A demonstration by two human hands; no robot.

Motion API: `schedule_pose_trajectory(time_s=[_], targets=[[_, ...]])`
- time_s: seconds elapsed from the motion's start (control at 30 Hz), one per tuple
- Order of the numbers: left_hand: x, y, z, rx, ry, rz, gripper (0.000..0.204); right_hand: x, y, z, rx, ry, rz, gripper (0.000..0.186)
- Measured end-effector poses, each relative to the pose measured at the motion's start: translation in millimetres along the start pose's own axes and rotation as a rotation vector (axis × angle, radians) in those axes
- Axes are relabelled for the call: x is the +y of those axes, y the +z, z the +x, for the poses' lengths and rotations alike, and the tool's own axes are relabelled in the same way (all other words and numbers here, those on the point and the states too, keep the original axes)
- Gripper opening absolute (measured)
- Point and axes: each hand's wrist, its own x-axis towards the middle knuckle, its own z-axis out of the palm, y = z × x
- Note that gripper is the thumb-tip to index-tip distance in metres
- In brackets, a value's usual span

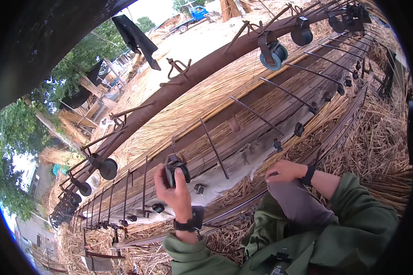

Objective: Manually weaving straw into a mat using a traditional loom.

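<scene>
In my left hand (173, 195) is a dark spool (171, 173) with a metal bracket, fingers and thumb closed round it. It is raised in front of the long wooden beam of a reed-weaving frame, beside a row of thin metal rods (214, 149). What is wound on the spool is too dark to make out. My right hand (287, 172) rests over my bent knee (298, 201), its fingers loosely bent and holding nothing. Small black weights or clips (199, 188) sit along the pale strip below the beam, close to my left wrist.
A rusty pipe (188, 80) with hooks crosses above; a blue-rimmed spool (274, 56) and several darker ones hang from it. A mat of reeds (188, 112) stretches behind the beam. Loose straw (353, 146) covers the ground. A blue truck (197, 13) stands far off.
</scene>
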Motion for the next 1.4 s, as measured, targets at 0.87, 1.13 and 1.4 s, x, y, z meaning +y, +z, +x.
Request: schedule_pose_trajectory(time_s=[0.87,1.13,1.4], targets=[[-21,6,10,-0.152,-0.343,-0.548,0.047,1,2,-3,0.03,0.072,0.01,0.032],[32,-2,-35,-0.144,-0.2,-0.678,0.059,11,3,-4,0.057,0.05,0.107,0.037],[45,-8,-17,-0.208,-0.237,-0.496,0.053,1,2,-2,0.041,0.081,0.09,0.037]])
